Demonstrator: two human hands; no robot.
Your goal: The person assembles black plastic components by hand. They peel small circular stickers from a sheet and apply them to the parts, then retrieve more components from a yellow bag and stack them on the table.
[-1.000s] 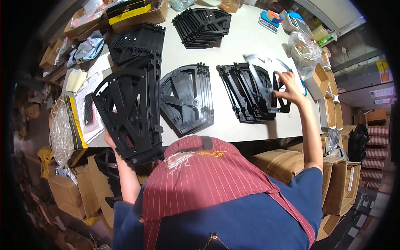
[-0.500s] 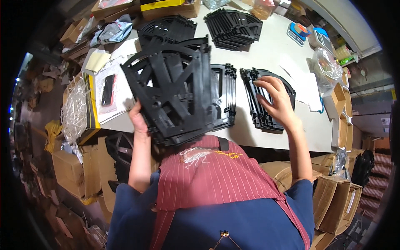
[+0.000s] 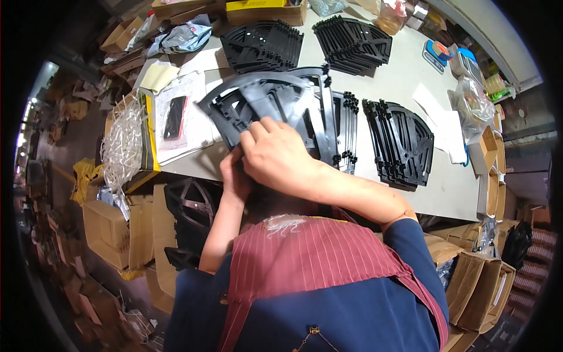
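Note:
Just above my lap, at the table's near edge, my left hand (image 3: 233, 179) grips black fan-shaped plastic frames (image 3: 258, 88) by their lower left side. My right hand (image 3: 280, 155) has its fingers curled over the top frame's lower part, close beside the left hand; its fingertips are partly hidden. The frames have a curved outer rim and crossing ribs, and they tilt up toward the far side. Behind their right edge stands a stack of similar frames (image 3: 348, 126). Farther right lies another stack of frames (image 3: 404, 141), apart from both hands.
Two more frame stacks (image 3: 263, 46) (image 3: 353, 41) lie at the table's back. A phone (image 3: 174, 119) rests on papers at left, beside a bundle of white strips (image 3: 123, 144). A blue scale (image 3: 435, 57) stands at back right. Cardboard boxes (image 3: 105, 234) flank me below.
My right hand has moved left from the right-hand stack onto the held frames. The held frames have shifted and tipped, and the whole view has moved slightly.

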